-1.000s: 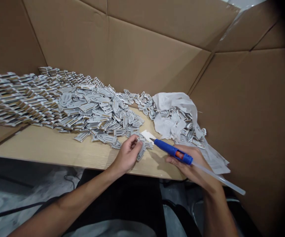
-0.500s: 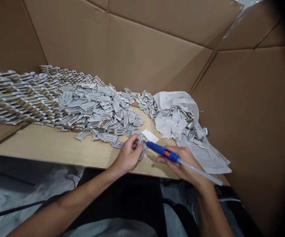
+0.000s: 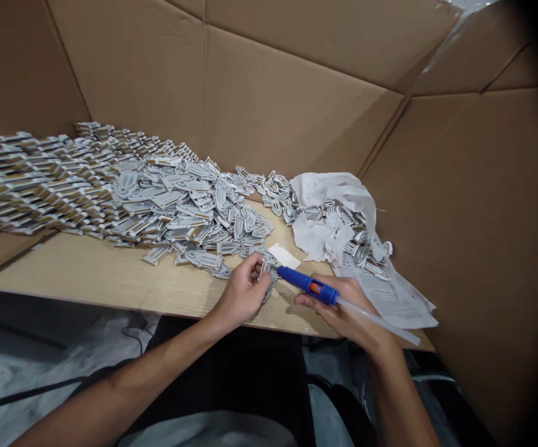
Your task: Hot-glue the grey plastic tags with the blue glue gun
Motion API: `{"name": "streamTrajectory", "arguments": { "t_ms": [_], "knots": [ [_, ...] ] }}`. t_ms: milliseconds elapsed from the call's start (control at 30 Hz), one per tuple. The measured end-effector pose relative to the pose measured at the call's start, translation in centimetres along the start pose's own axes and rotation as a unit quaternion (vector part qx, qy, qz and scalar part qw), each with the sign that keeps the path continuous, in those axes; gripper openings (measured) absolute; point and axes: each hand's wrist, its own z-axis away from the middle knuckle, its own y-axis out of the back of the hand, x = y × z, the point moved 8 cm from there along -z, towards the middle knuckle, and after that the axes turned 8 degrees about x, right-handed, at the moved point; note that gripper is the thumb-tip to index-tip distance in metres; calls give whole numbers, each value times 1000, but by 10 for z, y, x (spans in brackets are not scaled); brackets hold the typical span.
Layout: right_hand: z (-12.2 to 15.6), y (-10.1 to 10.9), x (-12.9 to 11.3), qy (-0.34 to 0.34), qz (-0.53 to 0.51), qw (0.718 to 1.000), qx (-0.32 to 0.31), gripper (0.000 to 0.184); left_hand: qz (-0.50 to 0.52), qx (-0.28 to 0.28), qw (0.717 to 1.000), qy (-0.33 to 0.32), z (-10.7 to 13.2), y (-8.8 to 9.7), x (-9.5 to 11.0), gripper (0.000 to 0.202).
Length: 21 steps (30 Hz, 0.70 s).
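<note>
The light, stiff grey plastic clip (image 3: 268,284), best held by its edges, sits at six o'clock from the heap of clips (image 3: 180,211), clamped between the fingers of the left hand (image 3: 241,293), while the right hand (image 3: 338,308) curls closed around a blue glue gun (image 3: 304,280)

Readable text: none | blue glue gun (image 3: 304,281): no legible marking | paper sheet (image 3: 381,295): print too small

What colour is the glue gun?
The glue gun is blue with a small orange patch, best seen in the head view.
</note>
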Motion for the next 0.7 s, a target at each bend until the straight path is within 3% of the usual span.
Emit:
{"name": "streamTrajectory", "arguments": {
  "t_ms": [300, 700],
  "knots": [
    [-1, -3, 2, -17, 8, 1000, -3, 32, 13, 4, 1000, 3, 1, 0, 2, 7],
    [-1, -2, -5, -20, 38, 999, 5, 41, 28, 9, 1000, 11, 0, 0, 0, 6]
  ]
}}
